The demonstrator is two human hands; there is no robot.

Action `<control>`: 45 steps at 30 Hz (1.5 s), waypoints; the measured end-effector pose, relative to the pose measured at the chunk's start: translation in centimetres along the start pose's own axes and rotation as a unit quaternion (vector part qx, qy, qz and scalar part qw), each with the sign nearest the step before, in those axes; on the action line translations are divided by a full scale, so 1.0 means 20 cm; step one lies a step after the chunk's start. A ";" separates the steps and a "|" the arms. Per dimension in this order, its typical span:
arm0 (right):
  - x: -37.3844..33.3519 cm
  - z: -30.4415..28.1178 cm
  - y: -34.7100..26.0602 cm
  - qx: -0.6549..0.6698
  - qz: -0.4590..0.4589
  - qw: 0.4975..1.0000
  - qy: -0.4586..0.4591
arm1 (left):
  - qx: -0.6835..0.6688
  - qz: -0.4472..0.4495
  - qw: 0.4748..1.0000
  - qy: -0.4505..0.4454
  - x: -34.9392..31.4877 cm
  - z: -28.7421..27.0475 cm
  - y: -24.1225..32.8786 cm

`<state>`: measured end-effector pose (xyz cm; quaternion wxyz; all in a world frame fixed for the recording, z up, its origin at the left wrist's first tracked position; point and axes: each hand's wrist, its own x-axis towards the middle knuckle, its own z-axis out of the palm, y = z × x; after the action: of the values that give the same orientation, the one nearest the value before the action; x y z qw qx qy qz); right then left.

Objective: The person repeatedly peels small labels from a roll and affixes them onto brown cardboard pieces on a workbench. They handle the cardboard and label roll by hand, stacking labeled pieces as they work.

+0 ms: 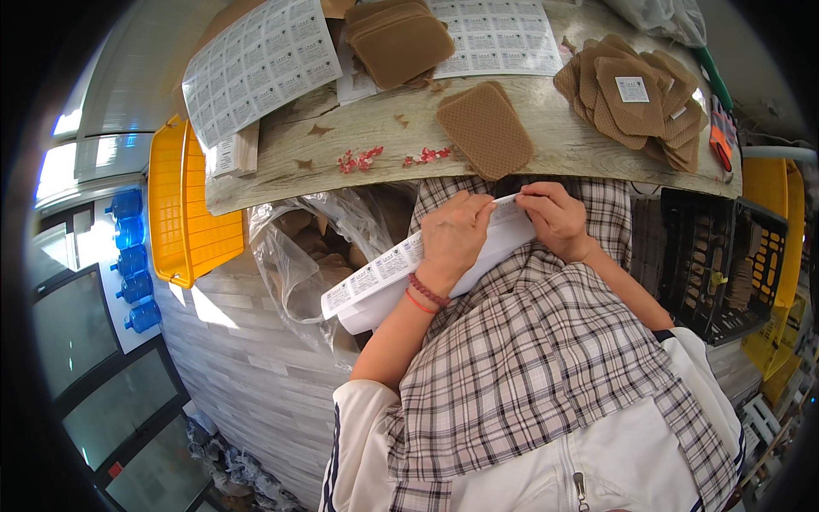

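A folded white sheet of printed stickers [367,286] lies across my lap, just below the table edge. My left hand [456,232] is closed on its upper edge, with the thumb pointing right. Close beside it, my right hand [556,220] pinches the sheet's right end between thumb and fingers. On the table right above my hands lie brown textured pads [486,128] with rounded corners, overlapping. More such pads form a loose pile [610,128] at the right, where the top one bears a small white sticker [632,90]. What lies under my fingers is hidden.
Other sticker sheets [260,64] and a stack of brown pads [401,47] lie at the table's back. Red scraps [359,160] are near its front edge. A yellow crate [200,209] and an open clear bag [294,247] stand left, a black crate [717,256] right. Orange-handled scissors [723,141] lie far right.
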<state>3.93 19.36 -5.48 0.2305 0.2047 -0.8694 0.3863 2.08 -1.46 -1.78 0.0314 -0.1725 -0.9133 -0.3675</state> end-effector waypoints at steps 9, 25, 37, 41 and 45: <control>0.03 -0.07 -0.08 0.183 0.290 0.938 -0.062 | 0.005 0.021 1.000 -0.007 -0.01 -0.03 0.02; 0.22 -0.21 0.04 0.399 0.479 0.735 -0.268 | -0.057 0.063 0.994 -0.070 0.03 -0.07 -0.03; 0.18 -0.16 0.06 0.386 0.456 0.764 -0.242 | -0.093 0.006 0.991 -0.094 0.04 -0.04 -0.05; 0.15 -0.15 0.01 0.394 0.454 0.783 -0.160 | -0.116 -0.028 0.988 -0.094 0.04 -0.04 -0.06; 0.07 -0.12 -0.04 0.130 0.172 0.970 -0.108 | -0.105 -0.039 0.990 -0.086 0.03 -0.04 -0.06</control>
<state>3.78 20.46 -2.89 0.0364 0.1210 -0.8536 0.5053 1.07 -2.55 -1.90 -0.0794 -0.1703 -0.8748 -0.4465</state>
